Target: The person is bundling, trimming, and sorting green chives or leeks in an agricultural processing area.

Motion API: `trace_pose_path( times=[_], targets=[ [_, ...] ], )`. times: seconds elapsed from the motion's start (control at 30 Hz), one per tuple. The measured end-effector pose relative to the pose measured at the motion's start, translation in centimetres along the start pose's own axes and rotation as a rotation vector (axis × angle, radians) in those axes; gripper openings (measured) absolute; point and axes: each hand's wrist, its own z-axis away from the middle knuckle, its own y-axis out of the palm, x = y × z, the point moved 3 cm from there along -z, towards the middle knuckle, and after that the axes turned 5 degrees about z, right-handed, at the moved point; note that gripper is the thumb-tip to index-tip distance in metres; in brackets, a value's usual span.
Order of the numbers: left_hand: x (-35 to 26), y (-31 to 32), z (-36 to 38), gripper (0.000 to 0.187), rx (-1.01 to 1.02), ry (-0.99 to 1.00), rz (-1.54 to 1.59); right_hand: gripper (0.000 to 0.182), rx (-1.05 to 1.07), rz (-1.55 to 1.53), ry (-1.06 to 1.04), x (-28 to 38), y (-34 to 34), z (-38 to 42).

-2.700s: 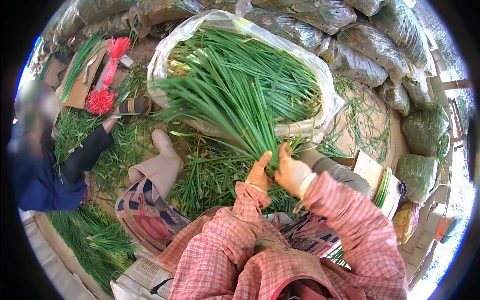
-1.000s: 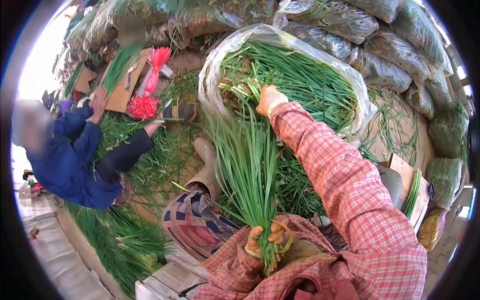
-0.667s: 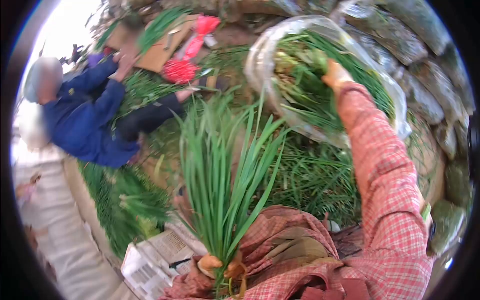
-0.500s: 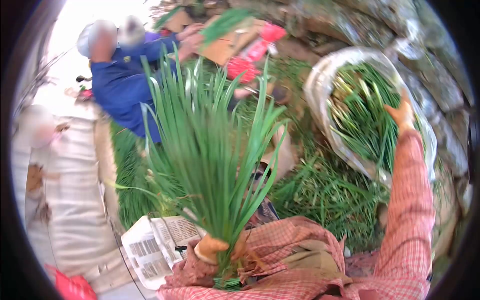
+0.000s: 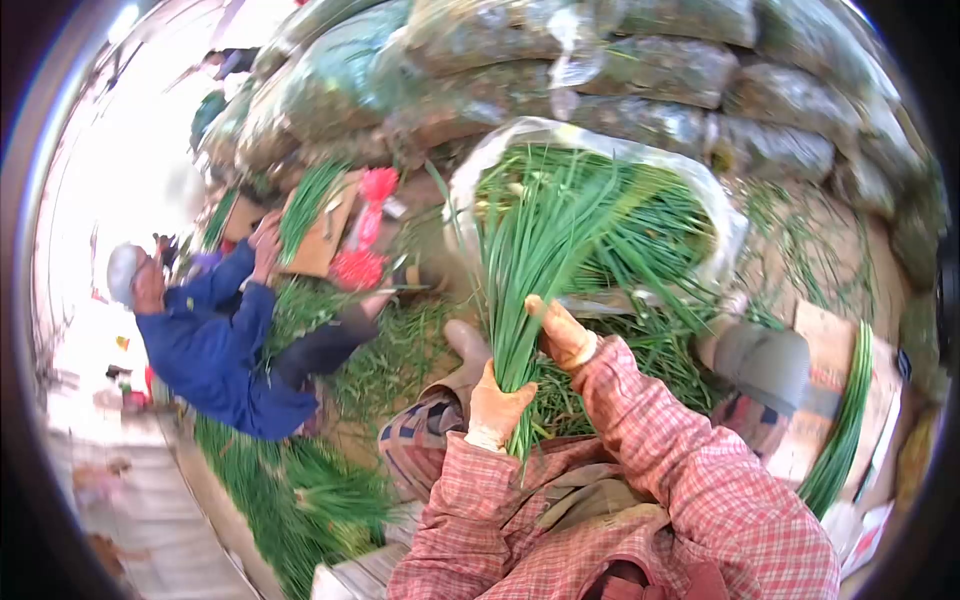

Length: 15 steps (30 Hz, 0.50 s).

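A bunch of long green stalks (image 5: 520, 310) stands upright in front of me. My left hand (image 5: 498, 408), in an orange glove, is wrapped round its lower part. Higher up on its right side, my right hand (image 5: 563, 334), also gloved, has its fingers bent against the leaves; what it grips, if anything, is hard to make out. Behind the bunch lies a large clear plastic bag (image 5: 728, 232), its mouth open, full of more green stalks (image 5: 650, 225).
A co-worker in blue (image 5: 205, 330) sits at the left by a board (image 5: 325, 235) with stalks and red ties (image 5: 357, 268). Filled sacks (image 5: 660, 70) are stacked behind. Cardboard (image 5: 800, 440) with a stalk bundle (image 5: 845, 430) lies right; loose greens (image 5: 300, 500) lie lower left.
My view has swung to the right. My right hand has come back from the bag to the bunch. My left hand still holds the bunch, now farther from my body.
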Motion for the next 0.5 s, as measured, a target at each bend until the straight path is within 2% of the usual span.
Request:
trace_pose_path(
  times=[0.03, 0.13, 0.23, 0.3, 0.37, 0.43, 0.47, 0.5],
  targets=[
    [-0.7, 0.9, 0.2, 0.054, -0.032, 0.066, -0.333, 0.045, -0.032, -0.021, -0.019, 0.9, -1.2, 0.1],
    [-2.6, 4.1, 1.9, 0.057, -0.102, -0.008, -0.718, 0.04, -0.13, 0.007, -0.003, 3.5, -2.7, 0.9],
    [-1.8, 6.5, 2.3, 0.068, -0.143, -0.018, -0.784, 0.037, -0.189, 0.035, 0.004, 5.2, -2.4, 1.5],
    [-1.5, 7.2, 2.7, 0.083, -0.063, 0.008, -0.658, 0.033, -0.188, 0.147, 0.078, 6.2, -2.1, 1.8],
    [-1.2, 6.2, 2.8, 0.088, 0.24, 0.091, -0.538, 0.031, -0.156, 0.287, 0.059, 7.5, -1.3, 1.9],
    [1.2, 2.2, 1.3, 0.091, 0.521, 0.051, -0.218, 0.032, -0.066, 0.406, 0.1, 8.7, -1.0, 1.9],
    [0.9, -0.5, 0.6, 0.084, 0.448, -0.052, 0.083, 0.032, -0.018, 0.457, 0.154, 9.5, -0.5, 2.1],
    [0.6, -2.6, -0.2, 0.088, 0.367, -0.009, 0.433, 0.032, 0.036, 0.528, 0.166, 10.2, 0.0, 2.3]
  ],
)
